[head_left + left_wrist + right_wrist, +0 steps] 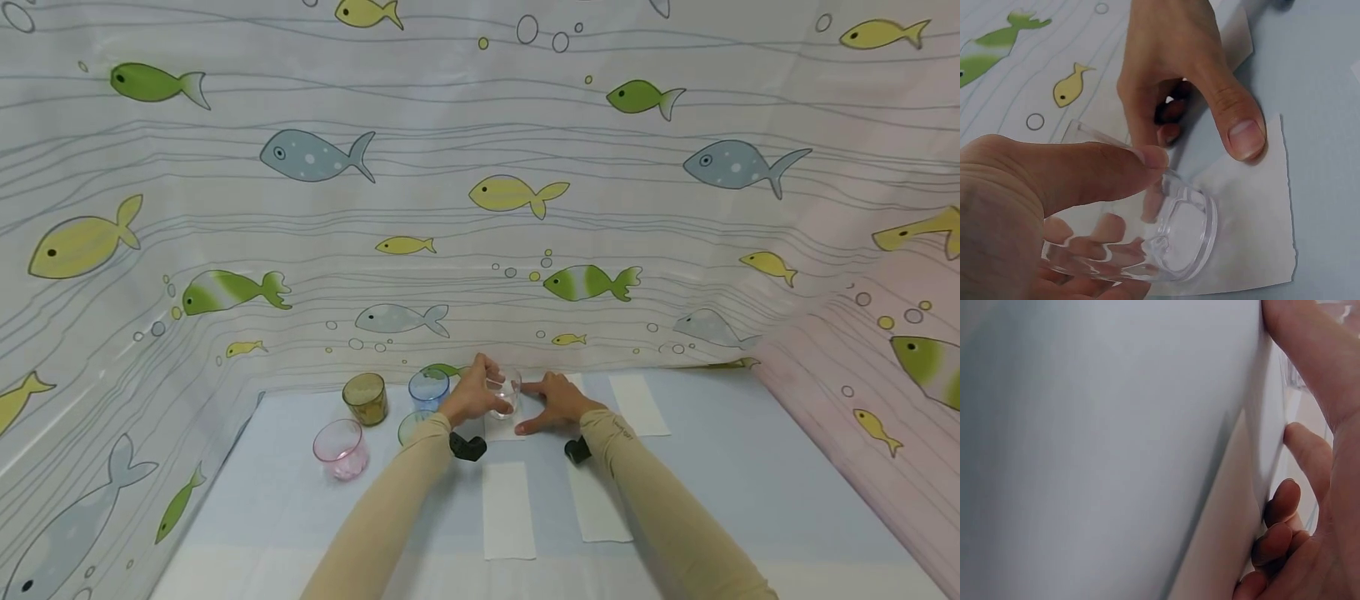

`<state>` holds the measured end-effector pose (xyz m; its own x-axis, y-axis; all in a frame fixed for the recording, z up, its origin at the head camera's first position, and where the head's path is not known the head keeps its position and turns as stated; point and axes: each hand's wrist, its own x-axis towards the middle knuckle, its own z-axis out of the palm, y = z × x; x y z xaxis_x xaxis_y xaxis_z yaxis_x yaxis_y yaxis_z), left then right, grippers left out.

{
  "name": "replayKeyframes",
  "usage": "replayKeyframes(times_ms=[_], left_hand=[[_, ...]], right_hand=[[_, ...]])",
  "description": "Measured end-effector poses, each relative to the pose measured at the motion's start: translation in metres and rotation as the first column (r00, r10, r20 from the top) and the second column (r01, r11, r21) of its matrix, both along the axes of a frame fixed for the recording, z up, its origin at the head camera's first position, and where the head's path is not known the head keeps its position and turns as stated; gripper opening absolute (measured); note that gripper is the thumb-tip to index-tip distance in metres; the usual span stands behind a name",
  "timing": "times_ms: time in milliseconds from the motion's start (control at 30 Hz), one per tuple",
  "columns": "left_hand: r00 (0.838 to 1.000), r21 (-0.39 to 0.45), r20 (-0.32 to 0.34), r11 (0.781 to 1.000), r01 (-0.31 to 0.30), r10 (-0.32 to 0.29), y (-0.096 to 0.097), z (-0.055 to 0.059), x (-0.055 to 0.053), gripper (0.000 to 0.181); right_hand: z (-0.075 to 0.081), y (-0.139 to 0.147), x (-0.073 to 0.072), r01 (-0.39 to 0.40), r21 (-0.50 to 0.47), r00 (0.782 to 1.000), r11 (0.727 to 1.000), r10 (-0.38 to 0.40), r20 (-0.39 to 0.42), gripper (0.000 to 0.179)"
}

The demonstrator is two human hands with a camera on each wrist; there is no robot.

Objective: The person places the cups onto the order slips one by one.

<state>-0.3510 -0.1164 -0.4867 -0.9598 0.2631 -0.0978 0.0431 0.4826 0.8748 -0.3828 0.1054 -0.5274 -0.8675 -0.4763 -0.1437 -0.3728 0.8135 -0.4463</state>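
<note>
My left hand (472, 396) grips a clear glass (1191, 219) round its side, with the thumb across the near side and the fingers behind it. The glass tilts in the left wrist view, its base over a white paper strip (1254, 244). Just to the right is my right hand (558, 402), its thumb and index finger spread toward the glass and the strip. In the left wrist view the right thumb (1244, 134) lies at the strip's edge, while the other fingers are partly hidden. The right wrist view shows its fingertips (1297, 434) low against the table surface.
Left of the hands stand a brown glass (365, 402), a blue glass (429, 387), a pink glass (341, 454) and a green glass (409, 429) partly behind the left sleeve. More white strips (508, 510) lie on the pale blue cloth (720, 467). A fish-patterned curtain (465, 275) rises behind.
</note>
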Motion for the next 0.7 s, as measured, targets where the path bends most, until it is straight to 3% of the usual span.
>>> replayKeyframes(times_ms=[267, 700], left_hand=[[1.000, -0.026, -0.020, 1.000, -0.008, 0.007, 0.0021, 0.0005, 0.0003, 0.077], [0.998, -0.088, -0.011, 0.994, -0.064, 0.064, 0.0057, -0.0009, 0.0020, 0.080]], right_hand=[[-0.0030, -0.0006, -0.0027, 0.006, 0.016, 1.000, 1.000, -0.006, -0.007, 0.102], [0.0039, -0.0025, 0.0053, 0.010, 0.005, 1.000, 1.000, -0.010, 0.002, 0.098]])
